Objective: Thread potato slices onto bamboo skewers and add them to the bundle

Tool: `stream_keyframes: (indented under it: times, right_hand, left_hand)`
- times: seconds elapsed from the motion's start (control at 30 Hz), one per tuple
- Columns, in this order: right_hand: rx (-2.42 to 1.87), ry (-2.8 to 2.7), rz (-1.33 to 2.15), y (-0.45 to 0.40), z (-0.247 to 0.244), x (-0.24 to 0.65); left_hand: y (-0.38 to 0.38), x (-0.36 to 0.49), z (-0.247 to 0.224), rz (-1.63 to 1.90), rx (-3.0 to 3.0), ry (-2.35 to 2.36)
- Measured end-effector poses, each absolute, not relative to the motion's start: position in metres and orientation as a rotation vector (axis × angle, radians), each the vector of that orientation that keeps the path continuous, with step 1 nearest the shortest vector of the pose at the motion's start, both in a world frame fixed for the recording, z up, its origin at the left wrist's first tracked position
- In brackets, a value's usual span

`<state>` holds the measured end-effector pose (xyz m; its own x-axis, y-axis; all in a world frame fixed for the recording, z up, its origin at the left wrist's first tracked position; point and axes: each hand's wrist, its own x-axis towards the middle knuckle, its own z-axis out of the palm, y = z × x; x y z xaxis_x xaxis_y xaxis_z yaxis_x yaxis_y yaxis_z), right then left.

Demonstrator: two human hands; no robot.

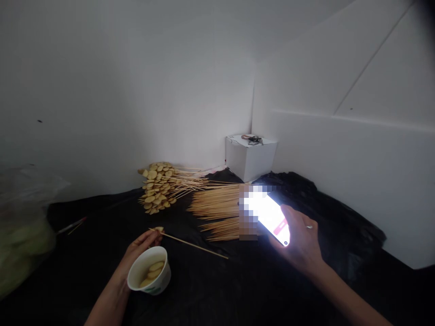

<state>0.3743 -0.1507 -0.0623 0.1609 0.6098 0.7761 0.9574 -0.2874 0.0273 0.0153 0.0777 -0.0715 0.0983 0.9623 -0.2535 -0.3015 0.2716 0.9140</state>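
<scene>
My left hand (144,241) pinches a pale slice threaded near the end of a wooden skewer (195,245), whose bare length points to the right. Just in front of that hand stands a white paper cup (164,280) with several pale slices (153,271) inside. My right hand (301,237) is wrapped round a smartphone (277,222); its screen glows very brightly. Part of the phone's upper end is blurred by pixel blocks. Behind the phone lie bundles of bare wooden skewers (217,203).
Skewers loaded with slices (158,188) are piled at the back left. A white box (260,160) with small dark items on top stands in the corner. A clear plastic bag (23,253) fills the left edge. Black plastic sheeting (210,290) covers the surface, with white walls behind.
</scene>
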Motion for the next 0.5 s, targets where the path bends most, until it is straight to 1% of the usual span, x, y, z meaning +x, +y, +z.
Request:
stream_keyframes:
  times: [0.3,0.5]
  right_hand:
    - [-1.976,-1.460,-0.891,-0.148,-0.057,0.379]
    - [-1.975,-1.340,-0.765,-0.137,-0.044,0.414]
  left_hand:
    - [0.074,0.017,-0.066,1.099,0.825,1.063]
    - [0.079,0.015,-0.073,1.099,0.816,1.055]
